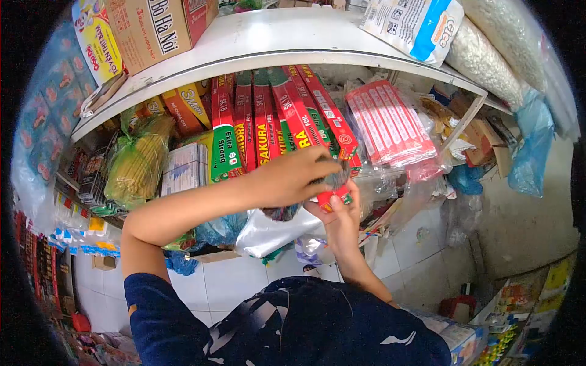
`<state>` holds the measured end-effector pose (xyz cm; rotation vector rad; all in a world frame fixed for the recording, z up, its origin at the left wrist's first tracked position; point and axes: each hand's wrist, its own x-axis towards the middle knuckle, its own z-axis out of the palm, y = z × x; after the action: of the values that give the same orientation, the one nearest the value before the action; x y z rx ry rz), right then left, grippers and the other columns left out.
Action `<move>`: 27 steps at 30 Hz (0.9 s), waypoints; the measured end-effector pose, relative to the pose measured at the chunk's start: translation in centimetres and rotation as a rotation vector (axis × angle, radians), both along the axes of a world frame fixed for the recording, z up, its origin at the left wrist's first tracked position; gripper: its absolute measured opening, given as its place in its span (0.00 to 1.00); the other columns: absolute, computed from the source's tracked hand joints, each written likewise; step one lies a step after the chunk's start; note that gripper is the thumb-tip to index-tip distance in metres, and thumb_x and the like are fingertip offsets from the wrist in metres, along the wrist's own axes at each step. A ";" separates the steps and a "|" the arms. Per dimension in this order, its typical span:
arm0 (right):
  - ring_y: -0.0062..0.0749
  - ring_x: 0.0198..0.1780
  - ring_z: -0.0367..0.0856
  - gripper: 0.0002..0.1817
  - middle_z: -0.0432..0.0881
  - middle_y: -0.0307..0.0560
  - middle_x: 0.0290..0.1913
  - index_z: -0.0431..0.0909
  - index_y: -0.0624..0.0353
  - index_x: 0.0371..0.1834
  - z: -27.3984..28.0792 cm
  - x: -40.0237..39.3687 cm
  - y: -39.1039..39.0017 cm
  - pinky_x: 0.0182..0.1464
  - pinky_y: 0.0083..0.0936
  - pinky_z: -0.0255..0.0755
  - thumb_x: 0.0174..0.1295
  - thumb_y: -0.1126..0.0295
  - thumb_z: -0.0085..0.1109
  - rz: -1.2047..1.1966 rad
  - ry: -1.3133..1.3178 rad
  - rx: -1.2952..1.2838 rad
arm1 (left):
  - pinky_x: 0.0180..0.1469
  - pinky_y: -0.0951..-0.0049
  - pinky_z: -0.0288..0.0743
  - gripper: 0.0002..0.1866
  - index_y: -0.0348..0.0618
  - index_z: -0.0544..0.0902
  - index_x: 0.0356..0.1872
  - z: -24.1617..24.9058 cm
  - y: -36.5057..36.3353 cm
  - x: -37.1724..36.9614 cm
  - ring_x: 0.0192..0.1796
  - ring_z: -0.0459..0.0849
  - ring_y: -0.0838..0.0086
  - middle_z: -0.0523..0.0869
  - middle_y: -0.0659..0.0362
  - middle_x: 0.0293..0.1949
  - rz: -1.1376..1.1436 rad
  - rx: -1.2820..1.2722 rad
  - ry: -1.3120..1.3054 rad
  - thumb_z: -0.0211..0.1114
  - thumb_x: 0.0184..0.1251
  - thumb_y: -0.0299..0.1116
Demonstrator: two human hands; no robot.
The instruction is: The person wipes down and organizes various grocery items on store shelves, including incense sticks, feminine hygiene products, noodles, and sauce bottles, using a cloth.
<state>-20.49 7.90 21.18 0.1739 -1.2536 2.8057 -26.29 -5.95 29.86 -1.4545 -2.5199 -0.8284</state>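
Just below the front edge of the shelf, my right hand [342,213] holds the end of a small red and green box [334,196], thumb on its face. My left hand [305,174] reaches across from the left, its fingers bent over the top of that box; a dark, shiny, blurred item lies between and below the hands. What the left fingers grip is too blurred to tell. Behind them, long red and green Sakura foil boxes [262,116] stand side by side, tilted. A flat pink and white pack [390,122] lies to their right.
A white shelf top [287,30] runs across above the hands, bearing a brown carton [146,30] and a white and blue bag [415,27]. Left of the foil boxes hangs a green plastic bag [139,161]. A silvery sheet [274,232] sticks out below the hands.
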 end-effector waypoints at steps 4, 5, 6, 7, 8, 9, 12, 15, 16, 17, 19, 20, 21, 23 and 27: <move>0.47 0.58 0.64 0.30 0.62 0.53 0.57 0.50 0.51 0.62 -1.8 -0.3 0.6 0.59 0.51 0.60 0.55 0.75 0.47 0.201 -0.031 -0.351 | 0.47 0.63 0.70 0.18 0.42 0.73 0.48 -0.9 0.1 1.0 0.46 0.73 0.57 0.72 0.51 0.44 0.029 -0.177 0.070 0.60 0.53 0.31; 0.50 0.58 0.63 0.31 0.61 0.53 0.58 0.50 0.50 0.62 -2.4 -0.5 0.8 0.60 0.51 0.57 0.53 0.76 0.47 0.303 -0.080 -0.481 | 0.45 0.63 0.71 0.17 0.43 0.74 0.46 -1.4 0.2 0.6 0.45 0.74 0.59 0.72 0.52 0.43 0.053 -0.188 0.087 0.60 0.53 0.31; 0.52 0.59 0.62 0.33 0.60 0.53 0.59 0.50 0.50 0.62 -2.7 -0.6 0.9 0.62 0.51 0.55 0.51 0.77 0.47 0.405 -0.128 -0.610 | 0.45 0.63 0.71 0.17 0.43 0.74 0.46 -1.5 0.4 0.3 0.45 0.74 0.59 0.72 0.52 0.43 0.050 -0.188 0.088 0.60 0.53 0.31; 0.52 0.59 0.62 0.33 0.60 0.53 0.59 0.50 0.50 0.62 -2.8 -0.6 1.1 0.62 0.51 0.55 0.51 0.77 0.47 0.402 -0.127 -0.611 | 0.43 0.63 0.72 0.15 0.44 0.75 0.44 -1.4 0.7 -0.1 0.44 0.75 0.60 0.73 0.53 0.39 0.078 -0.193 0.117 0.59 0.53 0.33; 0.51 0.60 0.61 0.32 0.61 0.53 0.59 0.52 0.55 0.62 -2.8 -0.6 1.2 0.62 0.47 0.55 0.50 0.75 0.47 0.392 -0.144 -0.558 | 0.40 0.64 0.72 0.14 0.44 0.76 0.42 -1.4 1.0 -0.6 0.42 0.76 0.61 0.73 0.54 0.35 0.105 -0.200 0.145 0.59 0.53 0.34; 0.50 0.61 0.60 0.31 0.62 0.53 0.58 0.54 0.60 0.61 -2.8 -0.7 1.3 0.63 0.44 0.55 0.49 0.73 0.48 0.381 -0.162 -0.507 | 0.40 0.64 0.72 0.14 0.44 0.76 0.42 -1.7 1.2 -1.2 0.42 0.76 0.61 0.73 0.54 0.35 0.101 -0.201 0.145 0.59 0.53 0.34; 0.52 0.61 0.59 0.31 0.62 0.53 0.58 0.53 0.61 0.61 -3.6 -1.0 1.5 0.62 0.42 0.56 0.50 0.72 0.49 0.367 -0.186 -0.487 | 0.38 0.62 0.73 0.12 0.45 0.77 0.39 -2.1 1.5 -3.8 0.40 0.77 0.61 0.74 0.55 0.33 0.137 -0.179 0.275 0.59 0.53 0.36; 0.54 0.62 0.58 0.31 0.62 0.53 0.58 0.53 0.60 0.61 -3.2 -0.7 1.6 0.61 0.41 0.58 0.51 0.73 0.50 0.353 -0.185 -0.441 | 0.40 0.61 0.72 0.13 0.47 0.77 0.42 -2.4 0.8 -8.1 0.40 0.77 0.57 0.76 0.50 0.34 0.323 -0.271 0.258 0.56 0.57 0.40; 0.54 0.62 0.58 0.31 0.62 0.53 0.58 0.53 0.60 0.61 -3.1 -0.7 1.6 0.61 0.41 0.58 0.51 0.73 0.50 0.351 -0.181 -0.443 | 0.40 0.61 0.72 0.13 0.47 0.77 0.42 -2.3 0.4 -9.5 0.40 0.77 0.57 0.76 0.50 0.34 0.320 -0.273 0.262 0.56 0.57 0.40; 0.56 0.62 0.58 0.33 0.60 0.53 0.59 0.49 0.53 0.63 -3.0 -0.7 1.6 0.61 0.45 0.58 0.51 0.77 0.48 0.331 -0.200 -0.374 | 0.42 0.61 0.72 0.14 0.47 0.77 0.43 -2.1 0.0 -11.0 0.42 0.77 0.55 0.76 0.49 0.37 0.409 -0.317 0.249 0.56 0.58 0.39; 0.53 0.63 0.58 0.38 0.57 0.53 0.61 0.44 0.49 0.65 -2.4 -0.6 1.9 0.59 0.44 0.60 0.51 0.80 0.51 0.308 -0.225 -0.261 | 0.44 0.61 0.72 0.14 0.48 0.77 0.44 -2.4 -1.2 -14.3 0.43 0.76 0.54 0.77 0.48 0.39 0.495 -0.360 0.243 0.55 0.59 0.39; 0.53 0.63 0.58 0.38 0.57 0.53 0.61 0.44 0.49 0.65 -2.8 -0.7 2.0 0.59 0.44 0.60 0.51 0.80 0.51 0.305 -0.216 -0.261 | 0.46 0.60 0.71 0.15 0.48 0.76 0.46 -3.1 -2.1 -16.3 0.45 0.76 0.53 0.76 0.48 0.43 0.489 -0.355 0.213 0.55 0.59 0.39; 0.50 0.64 0.56 0.41 0.57 0.53 0.61 0.43 0.52 0.65 -3.5 -0.9 1.8 0.60 0.41 0.60 0.49 0.78 0.56 0.103 -0.085 0.003 | 0.48 0.59 0.70 0.15 0.48 0.76 0.47 -2.7 -2.3 -17.3 0.46 0.75 0.51 0.75 0.47 0.46 0.483 -0.350 0.182 0.55 0.59 0.38; 0.41 0.66 0.52 0.48 0.54 0.54 0.63 0.44 0.60 0.64 -4.0 -1.0 1.6 0.60 0.33 0.59 0.42 0.74 0.66 -0.239 0.099 0.401 | 0.50 0.58 0.69 0.17 0.47 0.75 0.48 -2.4 -2.3 -19.1 0.47 0.74 0.51 0.74 0.47 0.48 0.584 -0.386 0.142 0.56 0.58 0.39; 0.41 0.64 0.56 0.43 0.54 0.58 0.64 0.52 0.64 0.62 -2.4 -1.8 2.3 0.60 0.32 0.58 0.41 0.73 0.68 -0.412 0.395 0.835 | 0.55 0.56 0.64 0.20 0.44 0.72 0.52 -2.0 -3.6 -22.7 0.53 0.71 0.51 0.72 0.44 0.51 0.688 -0.454 0.215 0.54 0.58 0.39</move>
<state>-22.34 10.18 18.75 0.4177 -1.9639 1.6698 -49.03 -9.58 27.87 -0.5859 -2.8303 0.0109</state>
